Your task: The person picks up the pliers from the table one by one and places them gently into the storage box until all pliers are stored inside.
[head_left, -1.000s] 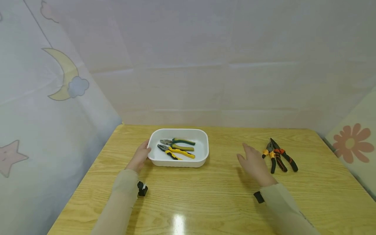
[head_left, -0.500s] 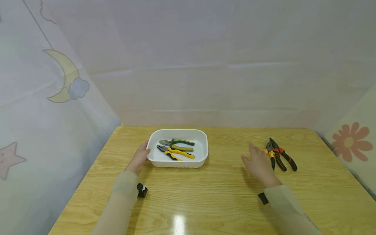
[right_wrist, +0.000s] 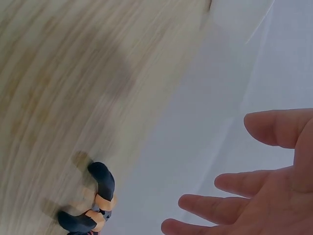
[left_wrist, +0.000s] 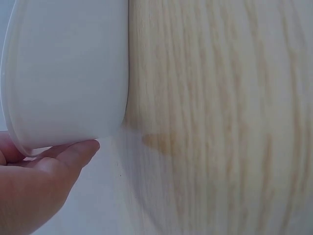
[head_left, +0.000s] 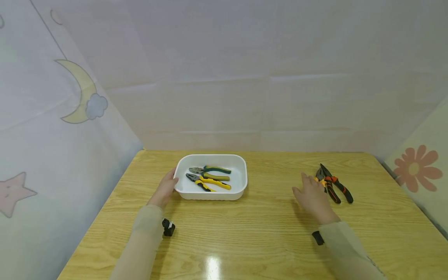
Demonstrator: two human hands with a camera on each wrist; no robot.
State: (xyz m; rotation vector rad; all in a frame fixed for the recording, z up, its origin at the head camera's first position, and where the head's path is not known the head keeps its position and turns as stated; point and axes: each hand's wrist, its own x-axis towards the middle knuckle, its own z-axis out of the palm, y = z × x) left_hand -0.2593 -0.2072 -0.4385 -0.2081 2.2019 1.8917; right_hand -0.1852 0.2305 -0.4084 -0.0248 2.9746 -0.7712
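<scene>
In the head view my left hand [head_left: 163, 190] grips the left end of a white plastic tray [head_left: 210, 196]. Thumb and fingers pinch its rim in the left wrist view. Inside the tray lie green-handled pliers [head_left: 216, 177] and yellow-and-black pliers [head_left: 217, 183], side by side. On the right, my right hand [head_left: 315, 201] hovers over the table with fingers spread, holding nothing. It partly hides orange-and-black pliers [head_left: 320, 175]. Just beyond them are black pliers with red-orange trim [head_left: 344, 190]. In the right wrist view, black-and-orange handles [right_wrist: 102, 182] show left of the fingers.
The wooden table [head_left: 259, 233] reaches back to a pale cloth backdrop [head_left: 224, 97]. Printed cloth also hangs at both sides. Bare wood lies between the tray and the right-hand pliers.
My right hand has moved right, toward the pliers there, and now covers more of the orange-and-black pair. My left hand stays on the tray.
</scene>
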